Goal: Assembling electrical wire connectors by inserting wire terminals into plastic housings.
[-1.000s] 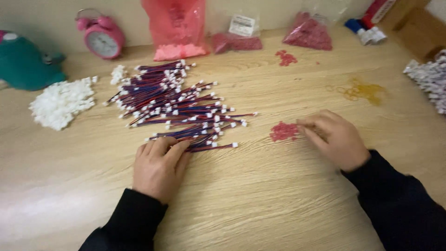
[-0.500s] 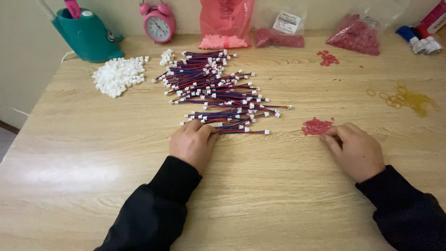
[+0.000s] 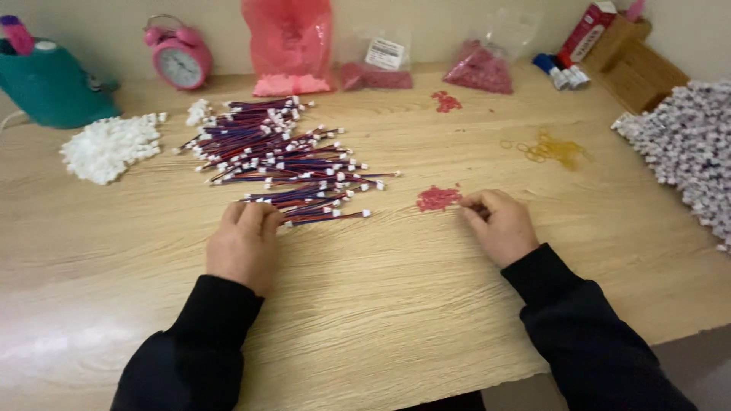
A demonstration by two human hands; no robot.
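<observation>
A heap of short red-and-blue wires with white plug ends (image 3: 282,156) lies spread on the wooden table (image 3: 396,304). My left hand (image 3: 245,243) rests palm down at the near edge of the heap, fingertips on the nearest wires. My right hand (image 3: 499,224) lies beside a small pile of tiny red pieces (image 3: 437,198), fingers curled and touching its right edge. Whether the fingers pinch a piece is hidden.
A heap of white connectors (image 3: 110,144) lies at the left by a teal holder (image 3: 49,84). At the back stand a pink alarm clock (image 3: 181,57) and bags of red parts (image 3: 289,46). Yellow rubber bands (image 3: 552,148) and a finished-wire pile (image 3: 689,148) lie right.
The view has shifted, so the table's right side shows more. Both hands stay roughly in place, the left at the wire heap, the right at the red pieces.
</observation>
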